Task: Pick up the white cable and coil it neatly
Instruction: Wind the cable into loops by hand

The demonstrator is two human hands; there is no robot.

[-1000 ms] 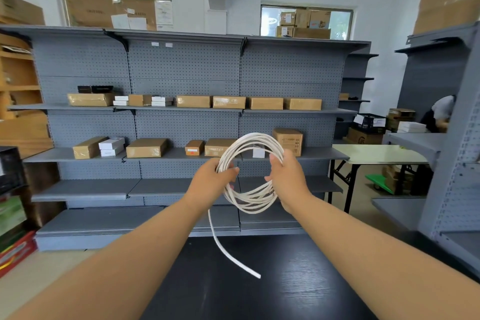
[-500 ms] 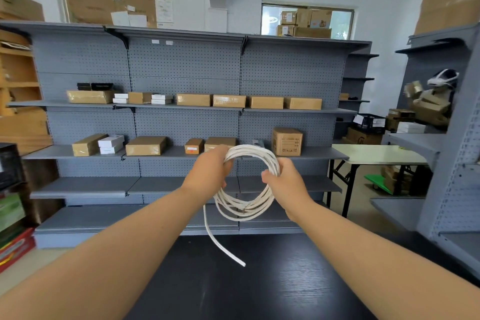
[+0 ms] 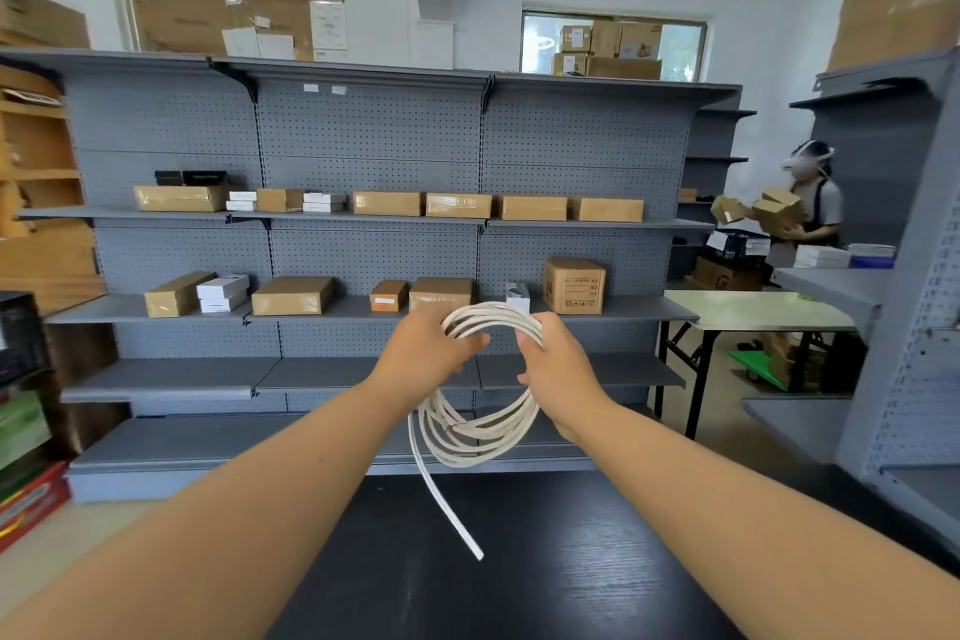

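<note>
The white cable [image 3: 483, 437] is wound into a round coil of several loops, held up in the air in front of me above the black table [image 3: 519, 561]. My left hand [image 3: 423, 353] grips the coil's upper left side, fingers curled round the strands. My right hand [image 3: 558, 369] grips the upper right side. A short free end of the cable hangs from the coil's lower left, slanting down toward the table top.
Grey pegboard shelving [image 3: 363, 146] with cardboard boxes [image 3: 574, 286] stands behind the table. A pale folding table [image 3: 753, 309] and another grey rack [image 3: 914, 353] are on the right. A person [image 3: 810, 203] carrying boxes stands at the far right.
Both hands shifted up to the coil's top and closer together. The hanging free end stays about as long. The person at the far right stood up holding boxes.
</note>
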